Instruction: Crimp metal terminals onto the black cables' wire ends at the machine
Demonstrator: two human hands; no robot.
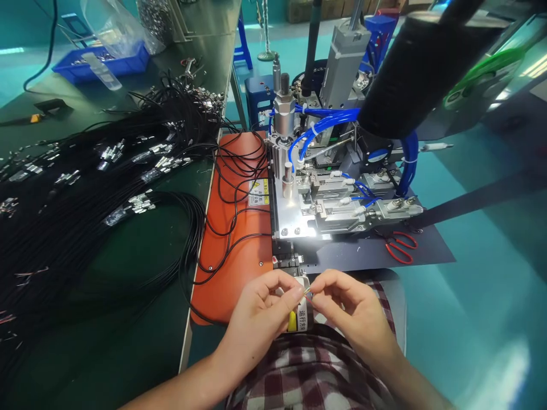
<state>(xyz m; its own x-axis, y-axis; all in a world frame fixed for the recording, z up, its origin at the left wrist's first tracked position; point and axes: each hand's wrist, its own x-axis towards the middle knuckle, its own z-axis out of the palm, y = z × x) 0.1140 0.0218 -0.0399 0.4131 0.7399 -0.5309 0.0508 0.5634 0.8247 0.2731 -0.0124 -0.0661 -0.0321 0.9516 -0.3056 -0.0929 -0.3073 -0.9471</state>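
Wire ends between both pinching hands

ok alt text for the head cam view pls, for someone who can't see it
A person's left hand and right hand pinch the thin coloured wire ends of a cable between their fingertips, close to the body. Ahead stands a small metal press machine with blue air hoses on an orange base; black cable bundles cover the green bench to the left, and red scissors lie to the right.
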